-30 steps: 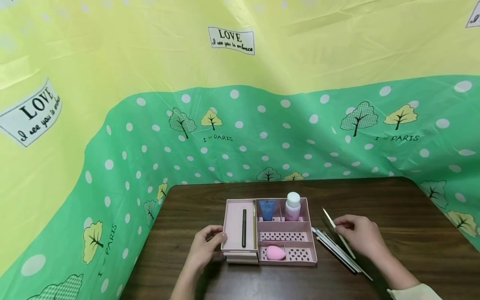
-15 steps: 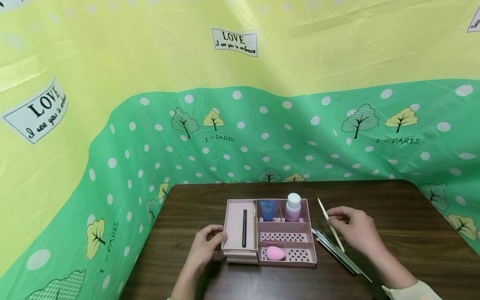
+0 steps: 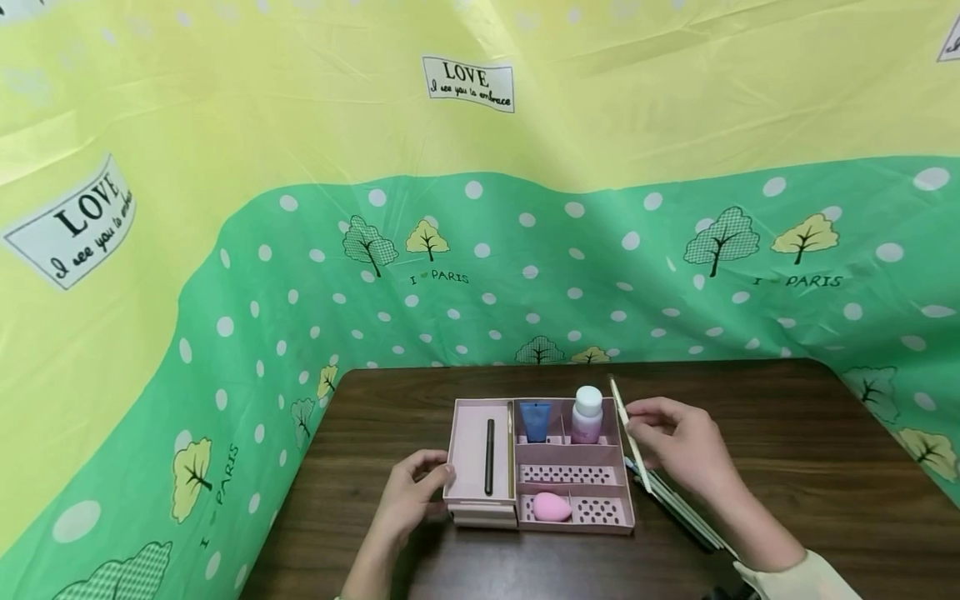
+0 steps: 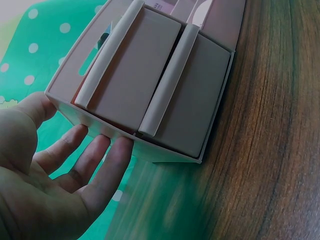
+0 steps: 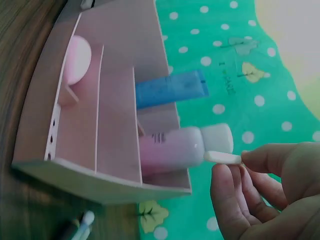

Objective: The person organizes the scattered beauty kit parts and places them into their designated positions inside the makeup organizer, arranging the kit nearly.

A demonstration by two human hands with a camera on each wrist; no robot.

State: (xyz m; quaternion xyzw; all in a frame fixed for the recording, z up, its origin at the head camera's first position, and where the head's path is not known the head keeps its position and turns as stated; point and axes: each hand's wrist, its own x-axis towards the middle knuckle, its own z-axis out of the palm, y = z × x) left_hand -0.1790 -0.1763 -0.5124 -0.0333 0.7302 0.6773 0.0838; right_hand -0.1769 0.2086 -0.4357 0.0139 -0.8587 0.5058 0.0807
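Note:
A pink desk organizer stands on the table. My left hand rests against its left side. In the left wrist view, the thumb lies at a corner of the organizer and the fingertips touch its side wall. My right hand pinches a slim white makeup brush between thumb and fingers, at the organizer's right edge. The brush slants, its darker tip pointing up and away. In the right wrist view, its pale handle overlaps the bottle, and the rest is hidden.
The organizer holds a blue tube, a white-capped bottle and a pink sponge. A black pen and a gold stick lie on its top tray. Several slim sticks lie to its right. A patterned curtain surrounds the table.
My right hand has carried the brush left and slightly up, from above the loose sticks to the organizer's right edge. The left hand and the organizer have stayed in place.

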